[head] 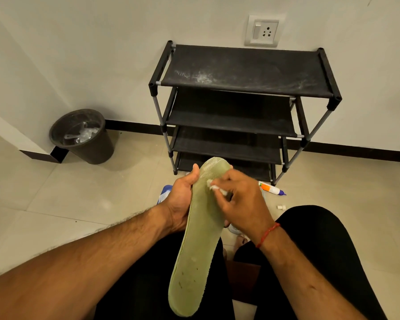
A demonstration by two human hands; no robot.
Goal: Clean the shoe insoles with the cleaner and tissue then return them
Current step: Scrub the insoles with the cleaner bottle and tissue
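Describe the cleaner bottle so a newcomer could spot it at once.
Find the black rack against the wall and look at the floor by its front right leg. A white bottle lies there on its side, just past the right hand. Its orange label and blue tip set it apart from the small white cap nearby.

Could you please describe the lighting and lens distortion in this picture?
Head view: soft, even indoor light with faint shadows; the wide-angle lens splays the shoe rack and swells the left forearm; insole, left hand and right hand are sharp.
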